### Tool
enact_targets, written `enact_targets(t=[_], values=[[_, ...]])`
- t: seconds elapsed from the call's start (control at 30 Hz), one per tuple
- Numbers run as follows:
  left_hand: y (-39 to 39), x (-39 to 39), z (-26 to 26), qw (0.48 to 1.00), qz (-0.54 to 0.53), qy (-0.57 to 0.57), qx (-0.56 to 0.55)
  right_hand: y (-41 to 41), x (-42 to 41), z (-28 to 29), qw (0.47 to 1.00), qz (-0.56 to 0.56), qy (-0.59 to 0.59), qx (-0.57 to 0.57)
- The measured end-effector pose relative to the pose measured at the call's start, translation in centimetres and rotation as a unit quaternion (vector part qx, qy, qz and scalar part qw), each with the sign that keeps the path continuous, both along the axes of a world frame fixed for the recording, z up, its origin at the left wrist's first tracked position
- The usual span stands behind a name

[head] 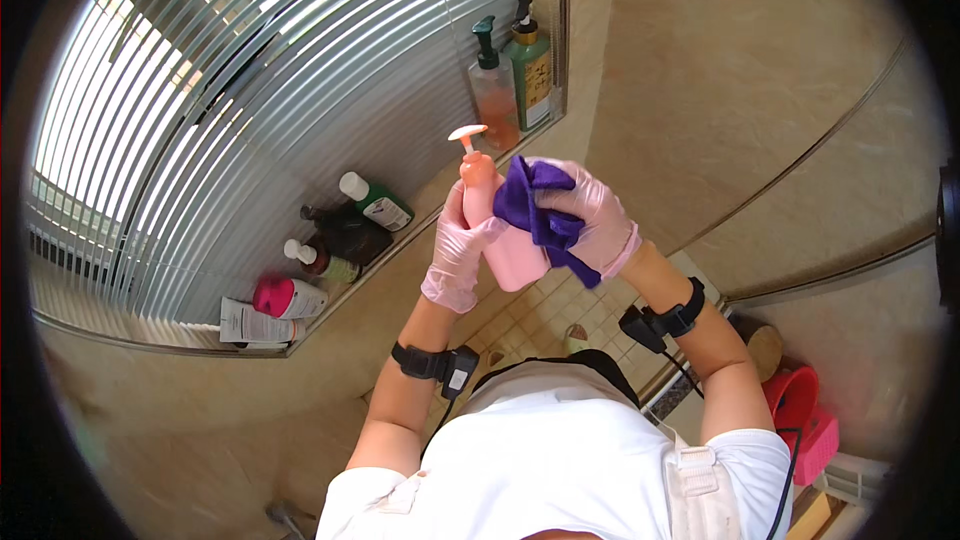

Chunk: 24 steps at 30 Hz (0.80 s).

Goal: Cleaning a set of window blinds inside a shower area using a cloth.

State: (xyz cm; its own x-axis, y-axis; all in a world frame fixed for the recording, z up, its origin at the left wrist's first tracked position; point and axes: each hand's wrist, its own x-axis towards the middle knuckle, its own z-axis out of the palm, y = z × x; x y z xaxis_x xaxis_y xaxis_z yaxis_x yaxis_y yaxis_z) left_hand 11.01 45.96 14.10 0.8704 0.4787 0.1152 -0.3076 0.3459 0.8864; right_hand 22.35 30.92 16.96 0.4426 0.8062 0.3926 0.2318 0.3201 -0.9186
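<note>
A pink pump bottle (517,262) with an orange collar and a pale pump head is held up in front of my chest, tilted to the left. My left hand (459,251), in a translucent pink glove, grips it along its left side. In my right hand (592,214), gloved the same way, is a bunched purple cloth (532,202). The cloth lies against the bottle's right side and hides part of it; one end hangs below my fingers.
On the window ledge (442,199) stand a clear pump bottle (495,101) with orange liquid and a green pump bottle (531,75). Farther left are a white-capped green bottle (384,204), dark bottles (352,232) and tubes (259,321). Blinds (247,90) cover the window. Red containers (795,397) sit at right.
</note>
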Motion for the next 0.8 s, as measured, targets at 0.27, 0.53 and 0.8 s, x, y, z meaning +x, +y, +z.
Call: enact_targets(t=[0.27, 0.53, 0.8], values=[[-0.1, -0.3, 2.4, 0.996, -0.023, -0.028, 0.083, 0.2, 0.9, -0.2, 0.977, -0.044, -0.187, 0.092], [-0.9, -1.3, 4.2, 0.982, -0.151, -0.027, -0.114, 1.6, -0.2, 3.8, 0.984, -0.068, 0.163, 0.015], [-0.6, -1.2, 2.2, 0.977, -0.117, -0.048, -0.172, 2.9, -1.5, -0.5, 0.981, -0.087, -0.166, 0.050]])
